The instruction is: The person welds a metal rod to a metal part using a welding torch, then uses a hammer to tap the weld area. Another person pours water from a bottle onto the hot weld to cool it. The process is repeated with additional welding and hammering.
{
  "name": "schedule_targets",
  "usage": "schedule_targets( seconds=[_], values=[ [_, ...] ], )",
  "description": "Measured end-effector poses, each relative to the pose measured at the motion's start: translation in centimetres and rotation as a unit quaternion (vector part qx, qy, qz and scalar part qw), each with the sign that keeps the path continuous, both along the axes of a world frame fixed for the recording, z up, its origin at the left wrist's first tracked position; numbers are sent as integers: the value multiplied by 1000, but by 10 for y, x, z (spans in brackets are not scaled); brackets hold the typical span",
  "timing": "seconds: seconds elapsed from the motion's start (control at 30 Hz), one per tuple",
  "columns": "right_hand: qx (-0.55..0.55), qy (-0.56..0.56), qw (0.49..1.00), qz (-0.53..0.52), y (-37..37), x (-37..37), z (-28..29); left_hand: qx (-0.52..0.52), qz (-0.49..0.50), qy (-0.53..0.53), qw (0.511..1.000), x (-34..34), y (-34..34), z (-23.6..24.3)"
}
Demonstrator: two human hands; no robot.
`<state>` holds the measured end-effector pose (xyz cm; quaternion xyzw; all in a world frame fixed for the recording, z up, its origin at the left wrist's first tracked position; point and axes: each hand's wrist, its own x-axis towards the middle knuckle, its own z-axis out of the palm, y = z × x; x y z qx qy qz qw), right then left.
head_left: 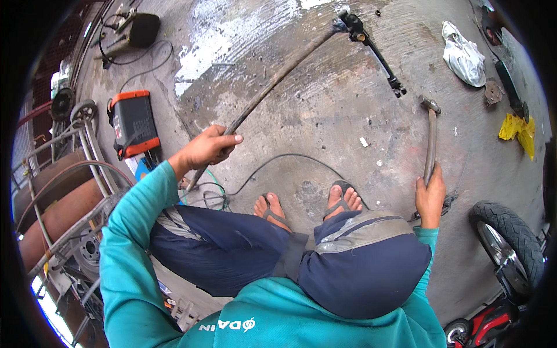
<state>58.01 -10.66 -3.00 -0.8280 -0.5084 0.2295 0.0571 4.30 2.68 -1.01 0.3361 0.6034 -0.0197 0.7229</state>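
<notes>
My left hand (206, 149) is closed around a long, worn, brownish rod (272, 84), which slants up and away to the right. The rod's far end meets a black metal part (371, 46) with a joint and a slim shaft, angled down toward the right; whether the two are fixed together I cannot tell. In my right hand (430, 196) is a hammer (431, 136), gripped low on its wooden handle. Its metal head points away from me, apart from the black part. A small pale piece (364, 141) lies on the concrete between my hands.
An orange-and-black machine (134, 123) stands at left, near a metal frame cart (96, 153). A dark cable (290, 155) loops past my sandalled feet. To the right are a white bag (463, 58), a yellow plastic piece (518, 132) and a motorcycle wheel (506, 246).
</notes>
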Motion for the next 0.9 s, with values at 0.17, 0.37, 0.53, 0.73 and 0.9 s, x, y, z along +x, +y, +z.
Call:
schedule_targets(
  seconds=[0.17, 0.37, 0.53, 0.73, 0.9],
  values=[
    [-27, -72, 997, 18, -10, 28, -11, -148, 46, -53, 986, 3, -1, -13],
    [29, 164, 980, -113, -4, 23, -21, -10, -86, 125, 988, -11, -2, -7],
    [61, 400, 910, -86, 20, -66, -26, 148, -166, 186, 957, -18, 5, 16],
    [110, 350, 929, 42, 128, -122, -27, 291, -238, 250, 892, -33, 27, 42],
    [186, 217, 945, 157, 167, -153, -42, 428, -294, 273, 810, -39, 30, 55]
  ],
)
